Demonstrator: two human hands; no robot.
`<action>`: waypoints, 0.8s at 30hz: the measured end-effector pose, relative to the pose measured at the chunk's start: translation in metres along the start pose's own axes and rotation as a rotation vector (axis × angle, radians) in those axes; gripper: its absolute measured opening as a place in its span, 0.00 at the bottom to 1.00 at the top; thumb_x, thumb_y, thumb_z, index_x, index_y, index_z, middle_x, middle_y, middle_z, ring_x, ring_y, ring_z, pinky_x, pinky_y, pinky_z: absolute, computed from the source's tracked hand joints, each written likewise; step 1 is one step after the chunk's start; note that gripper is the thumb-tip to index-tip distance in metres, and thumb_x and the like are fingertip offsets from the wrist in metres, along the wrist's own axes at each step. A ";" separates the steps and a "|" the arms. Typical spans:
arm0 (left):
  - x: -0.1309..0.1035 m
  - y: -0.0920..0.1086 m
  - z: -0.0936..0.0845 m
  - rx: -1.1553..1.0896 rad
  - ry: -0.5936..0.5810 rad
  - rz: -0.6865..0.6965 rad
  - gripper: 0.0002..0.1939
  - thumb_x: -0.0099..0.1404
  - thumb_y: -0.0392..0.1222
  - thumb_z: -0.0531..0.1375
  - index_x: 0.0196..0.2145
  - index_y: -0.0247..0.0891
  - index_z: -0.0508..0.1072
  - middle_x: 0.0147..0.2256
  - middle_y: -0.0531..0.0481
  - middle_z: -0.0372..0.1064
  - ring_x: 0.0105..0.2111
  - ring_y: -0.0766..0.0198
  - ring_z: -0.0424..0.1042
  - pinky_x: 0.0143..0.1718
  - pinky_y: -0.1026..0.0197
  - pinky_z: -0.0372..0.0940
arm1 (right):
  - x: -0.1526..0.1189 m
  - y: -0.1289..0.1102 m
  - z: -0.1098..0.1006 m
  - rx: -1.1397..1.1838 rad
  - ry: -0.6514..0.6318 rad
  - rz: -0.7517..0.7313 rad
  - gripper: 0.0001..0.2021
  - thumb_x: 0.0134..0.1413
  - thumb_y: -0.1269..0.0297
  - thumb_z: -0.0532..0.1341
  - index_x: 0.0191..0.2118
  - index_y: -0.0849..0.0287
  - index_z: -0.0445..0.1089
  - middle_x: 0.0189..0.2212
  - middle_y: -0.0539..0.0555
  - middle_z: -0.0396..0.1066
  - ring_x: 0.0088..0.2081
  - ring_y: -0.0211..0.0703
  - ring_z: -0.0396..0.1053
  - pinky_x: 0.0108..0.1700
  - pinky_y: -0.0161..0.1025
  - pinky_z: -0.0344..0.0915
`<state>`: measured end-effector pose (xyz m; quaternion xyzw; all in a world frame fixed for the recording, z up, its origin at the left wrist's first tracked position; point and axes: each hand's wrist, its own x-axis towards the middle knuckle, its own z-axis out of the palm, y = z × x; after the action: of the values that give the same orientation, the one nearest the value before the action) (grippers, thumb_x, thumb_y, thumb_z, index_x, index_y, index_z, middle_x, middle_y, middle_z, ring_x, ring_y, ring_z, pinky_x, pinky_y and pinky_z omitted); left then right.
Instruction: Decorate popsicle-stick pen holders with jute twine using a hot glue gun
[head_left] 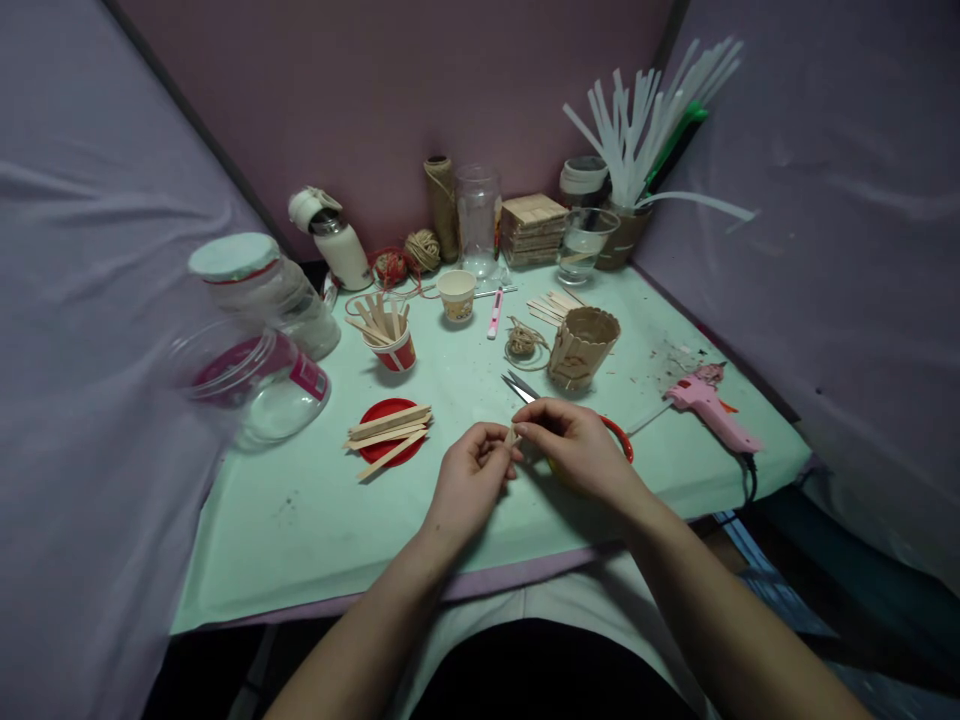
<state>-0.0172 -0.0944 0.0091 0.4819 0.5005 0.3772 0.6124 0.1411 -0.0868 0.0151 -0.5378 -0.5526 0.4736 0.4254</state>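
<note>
My left hand and my right hand meet over the front of the table. Their fingertips pinch a small pale wooden stick piece, mostly covered by the fingers. Scissors with red handles lie partly beneath my right hand, blades pointing away to the left. Just beyond stands a cup covered in craft sticks, with twine around it. To the left, loose craft sticks rest across a red lid.
A pink glue gun lies at right, its cord over the edge. Behind are a twine ball, a pink cutter, a paper cup and a stick-filled cup. Clear plastic jars stand left.
</note>
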 end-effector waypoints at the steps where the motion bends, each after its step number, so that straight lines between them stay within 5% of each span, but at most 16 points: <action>1: 0.000 0.000 0.000 -0.002 0.006 0.000 0.08 0.59 0.43 0.61 0.35 0.37 0.72 0.29 0.52 0.73 0.23 0.70 0.67 0.26 0.66 0.62 | -0.001 0.000 0.000 0.005 0.003 0.001 0.08 0.53 0.59 0.64 0.33 0.58 0.74 0.29 0.49 0.74 0.33 0.41 0.70 0.38 0.38 0.65; 10: 0.002 -0.005 0.000 -0.114 0.017 -0.041 0.17 0.58 0.53 0.66 0.33 0.36 0.73 0.25 0.52 0.72 0.20 0.72 0.64 0.22 0.67 0.57 | -0.004 -0.001 0.003 0.001 0.016 0.005 0.08 0.57 0.59 0.62 0.34 0.57 0.76 0.31 0.51 0.76 0.35 0.42 0.71 0.39 0.38 0.66; 24: -0.003 -0.007 0.001 -0.210 0.002 -0.094 0.17 0.57 0.52 0.69 0.33 0.35 0.73 0.25 0.53 0.72 0.21 0.73 0.64 0.23 0.68 0.56 | -0.011 0.004 0.000 -0.065 0.010 -0.078 0.08 0.58 0.64 0.61 0.40 0.56 0.77 0.39 0.53 0.79 0.42 0.45 0.74 0.47 0.41 0.68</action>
<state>-0.0170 -0.0989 0.0034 0.3907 0.4808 0.3988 0.6761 0.1424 -0.0982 0.0117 -0.5319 -0.5861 0.4359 0.4285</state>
